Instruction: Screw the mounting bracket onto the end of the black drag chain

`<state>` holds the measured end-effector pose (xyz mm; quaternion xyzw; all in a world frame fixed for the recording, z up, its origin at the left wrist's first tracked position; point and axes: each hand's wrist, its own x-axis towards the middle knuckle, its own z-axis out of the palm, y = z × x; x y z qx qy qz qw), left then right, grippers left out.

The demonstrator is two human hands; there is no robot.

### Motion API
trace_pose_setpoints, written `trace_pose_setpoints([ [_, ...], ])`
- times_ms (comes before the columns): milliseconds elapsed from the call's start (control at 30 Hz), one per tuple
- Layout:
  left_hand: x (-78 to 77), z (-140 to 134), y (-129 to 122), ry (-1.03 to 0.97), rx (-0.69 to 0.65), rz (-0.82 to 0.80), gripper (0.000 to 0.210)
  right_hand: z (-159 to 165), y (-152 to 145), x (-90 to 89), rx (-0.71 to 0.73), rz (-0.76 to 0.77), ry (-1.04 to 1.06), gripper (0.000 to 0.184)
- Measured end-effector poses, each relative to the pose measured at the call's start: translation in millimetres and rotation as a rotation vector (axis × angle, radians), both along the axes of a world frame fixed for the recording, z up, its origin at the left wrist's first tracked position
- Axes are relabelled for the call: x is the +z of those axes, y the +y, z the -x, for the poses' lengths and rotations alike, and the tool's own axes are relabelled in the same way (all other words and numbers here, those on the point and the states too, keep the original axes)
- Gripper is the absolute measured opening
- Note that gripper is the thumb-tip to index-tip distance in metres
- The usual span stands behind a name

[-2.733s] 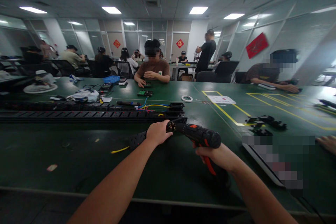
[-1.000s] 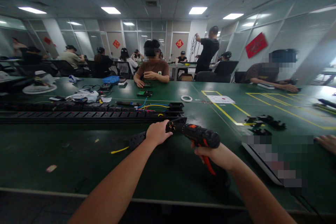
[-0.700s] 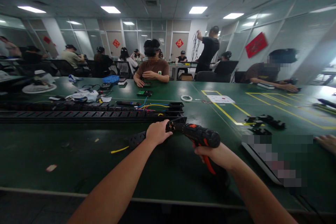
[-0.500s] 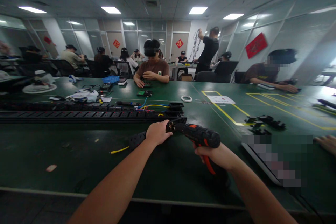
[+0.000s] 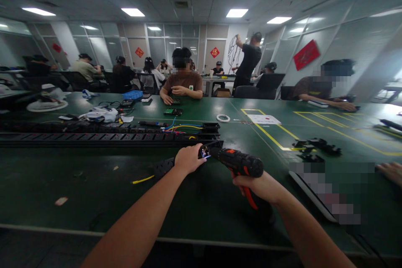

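Left hand grasps a black socket strip over the near part of the green worktable, in front of a long black power strip. A yellow lead shows at the socket strip's left end. Right hand grips a black-and-orange cordless drill by its handle, nose directed left at the socket strip's lit right end. Contact between bit and strip cannot be made out.
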<state>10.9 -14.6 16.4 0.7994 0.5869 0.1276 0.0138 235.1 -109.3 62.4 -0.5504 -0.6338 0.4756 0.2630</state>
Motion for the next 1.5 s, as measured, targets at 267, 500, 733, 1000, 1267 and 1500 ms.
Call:
trace_pose_setpoints([
  [267,-2.8,0.3,1.4,-0.002,-0.008,-0.027,0.06,1.6,-1.8,2.8,0.021,-0.019,-0.016,0.008],
  [500,-0.2,-0.5,-0.2,0.009,0.01,0.0,0.061,1.6,-1.9,0.5,-0.002,-0.017,-0.015,0.008],
  [733,-3.1,0.6,2.5,-0.004,-0.004,-0.025,0.061,1.5,-1.7,1.9,0.009,-0.02,-0.032,0.007],
  [1000,-5.9,1.5,3.6,-0.008,-0.014,-0.045,0.061,1.8,-2.5,1.7,-0.008,-0.021,-0.049,0.009],
  [1267,-7.4,2.4,5.5,-0.005,-0.019,-0.056,0.061,0.6,-1.4,1.0,0.013,-0.02,-0.031,0.009],
  [1500,-8.2,1.6,5.3,0.0,-0.016,-0.047,0.06,1.0,-1.9,0.1,-0.027,0.002,-0.003,0.017],
])
